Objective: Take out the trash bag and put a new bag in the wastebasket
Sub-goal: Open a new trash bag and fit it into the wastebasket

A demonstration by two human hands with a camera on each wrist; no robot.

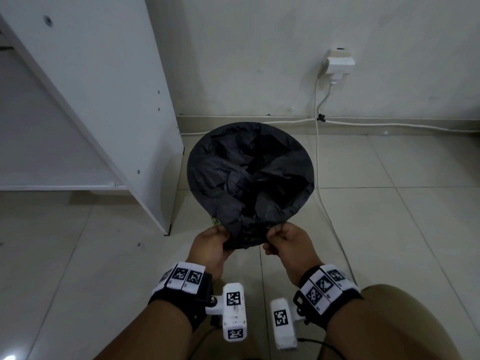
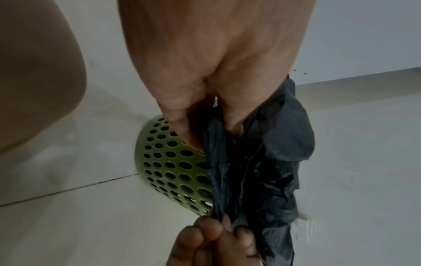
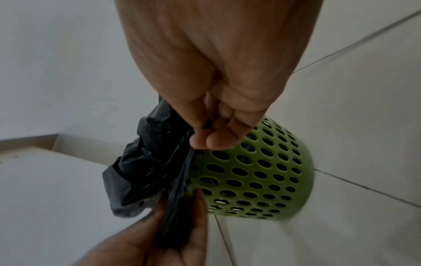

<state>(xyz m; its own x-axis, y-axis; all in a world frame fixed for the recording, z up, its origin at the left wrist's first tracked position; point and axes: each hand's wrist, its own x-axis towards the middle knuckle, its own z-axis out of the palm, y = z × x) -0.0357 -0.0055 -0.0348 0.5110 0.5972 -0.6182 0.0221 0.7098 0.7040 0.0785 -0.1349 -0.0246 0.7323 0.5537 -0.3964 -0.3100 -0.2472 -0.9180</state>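
1. A crumpled black plastic trash bag (image 1: 249,178) lines a round green plastic wastebasket (image 3: 257,172) with a perforated wall, its edge folded out over the rim all the way round, so that the head view shows almost nothing of the basket but a sliver of green at the near left.
2. The wastebasket stands on the pale tiled floor (image 1: 389,229), close to the white wall (image 1: 259,61) and just right of a white laminate cabinet panel (image 1: 124,100).
3. At the near edge of the rim a loose flap of the bag is gathered into a bunch that hangs down the outside of the basket.
4. The left hand (image 1: 213,245) grips the left side of that bunch, fingers curled round the film, the thumb pressing it from the front in the left wrist view.
5. The right hand (image 1: 288,242) pinches the right side of the bunch between thumb and curled fingertips; the two hands sit close together with the black film stretched between them.
6. Both forearms carry dark wrist straps with white coded markers and small white camera units.
7. Behind the basket, a white plug adapter (image 1: 339,63) sits in a wall socket, and white cables (image 1: 318,113) run down from it along the skirting and across the floor to the right of the basket.
8. A knee in tan fabric (image 1: 405,323) fills the lower right corner.
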